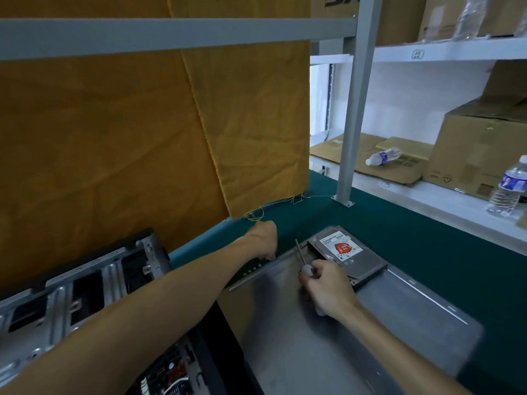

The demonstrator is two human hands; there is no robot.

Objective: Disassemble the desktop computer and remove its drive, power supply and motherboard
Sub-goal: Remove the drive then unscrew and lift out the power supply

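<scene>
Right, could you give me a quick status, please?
Right hand grips screwdriver. Left hand reaching over side panel. Hard drive out, lying on the panel. Nothing blocking.

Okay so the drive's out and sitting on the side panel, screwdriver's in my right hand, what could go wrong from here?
1. The hard drive lies on the bare metal side panel, near its far edge; a knock could slide it off onto the bench.
2. The screwdriver in your right hand points toward the drive; a slip might scratch it.
3. Your left hand reaches by the frayed yellow cloth; threads may snag.
</scene>
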